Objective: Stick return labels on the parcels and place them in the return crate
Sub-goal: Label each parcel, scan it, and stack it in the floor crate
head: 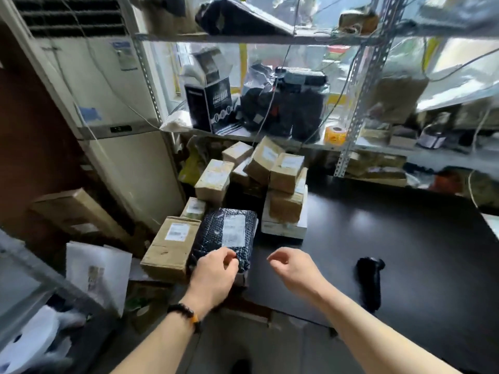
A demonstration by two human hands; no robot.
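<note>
Left hand (213, 273) is nearer, fingers curled on the near end of the black parcel (226, 233) (grip unclear), which lies at the table's (391, 238) left edge, long axis running away from me, while my right hand (294, 268) hovers loosely curled, empty, just right.

Items on view, by kind:

- Brown cardboard parcels with white labels (172, 247): at least seven in the pile. Any others are too hidden to count.
- Black bubble-wrap parcel with a white label (216, 238): one.
- Flat white box (283, 229): one.
- White plastic mailer bag (97, 271): one.
- Long brown cardboard carton (75, 211): one.
- Black printed carton (213, 106): one.
- Yellow roll (334, 134): one.
- Black handheld device (368, 279): one.
- Hands: two, left hand (216, 276) and right hand (294, 268).
- Dark beaded bracelet (186, 314): one.
</note>
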